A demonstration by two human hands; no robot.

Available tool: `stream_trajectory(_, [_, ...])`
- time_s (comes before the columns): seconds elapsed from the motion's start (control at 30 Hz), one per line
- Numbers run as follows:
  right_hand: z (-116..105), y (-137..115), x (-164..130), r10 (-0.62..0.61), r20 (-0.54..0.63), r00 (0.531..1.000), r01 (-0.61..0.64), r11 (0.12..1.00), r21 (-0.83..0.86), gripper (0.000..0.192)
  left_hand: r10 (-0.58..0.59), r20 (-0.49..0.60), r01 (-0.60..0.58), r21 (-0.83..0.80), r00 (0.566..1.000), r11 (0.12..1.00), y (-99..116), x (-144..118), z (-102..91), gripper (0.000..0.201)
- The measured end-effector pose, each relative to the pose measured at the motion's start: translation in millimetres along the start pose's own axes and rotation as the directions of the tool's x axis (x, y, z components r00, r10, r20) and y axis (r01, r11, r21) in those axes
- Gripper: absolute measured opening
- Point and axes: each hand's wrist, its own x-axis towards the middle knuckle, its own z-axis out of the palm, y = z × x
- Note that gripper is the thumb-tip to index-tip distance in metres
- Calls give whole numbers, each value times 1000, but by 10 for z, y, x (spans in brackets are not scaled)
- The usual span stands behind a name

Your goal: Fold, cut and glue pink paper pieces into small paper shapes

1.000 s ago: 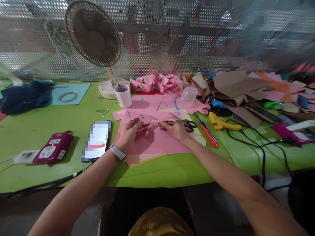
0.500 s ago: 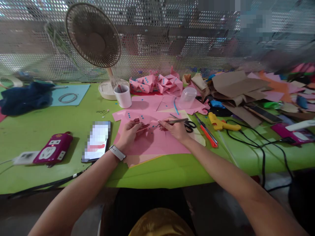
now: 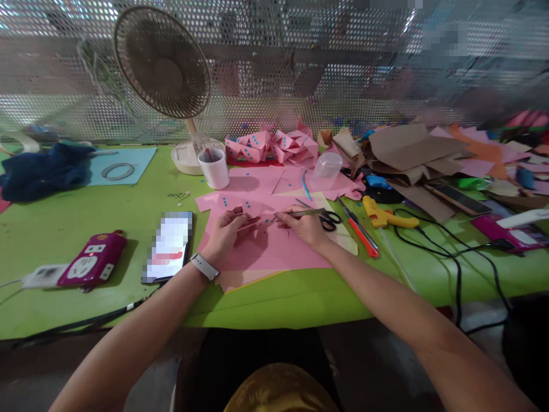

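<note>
Hands meet over a pink sheet (image 3: 266, 252) spread on the green surface (image 3: 128, 217): the left hand (image 3: 225, 233) pinches a small folded pink piece (image 3: 251, 220) with blue dots, fingers closed on it, and the right hand (image 3: 306, 225) grips thin tweezers (image 3: 295, 213) whose tip points left toward that piece. What the tip carries is too small to tell. The likeliest slip, as I judge it, is a dot landing off its mark or sticking to the tweezers, since the piece is held only at one end and could flex or turn under the tip; a tighter pinch could also crease it. Close to the right hand lie scissors (image 3: 330, 217), an orange cutter (image 3: 362, 232) and a yellow glue gun (image 3: 384, 216) with its black cord (image 3: 450, 252) trailing off the near edge, so a wide sweep of the right elbow could snag the cord or knock the blades. To the left, a phone (image 3: 168, 246) lies just beside the wrist, with a magenta case (image 3: 92, 265) farther out; open green room lies beyond them. Behind the sheet stand a white cup (image 3: 214, 167), a clear cup (image 3: 328, 169) and a heap of folded pink pieces (image 3: 274, 146), with a fan (image 3: 165, 63) at the back. The pink sheet overhangs nothing; the near edge is close below the forearms.
</note>
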Motion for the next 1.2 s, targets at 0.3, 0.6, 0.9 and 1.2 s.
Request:
stream_trajectory(0.3, [17,-67,-32,15,-38,999,-14,999,29,42,1,-10,-1,-7,1000,1000,11,-7,8,13])
stream_trajectory(0.6, [162,-364,-105,13,-217,976,48,961,271,32,92,39,-93,52,995,994,-38,-67,60,16])
stream_trajectory(0.9, [213,-495,-163,-6,-211,978,68,955,289,28,94,69,-104,143,993,984,-66,-151,185,13])
stream_trajectory(1.2, [210,-548,-177,-7,-226,974,64,967,248,27,95,103,-109,145,990,983,-78,-183,210,8])
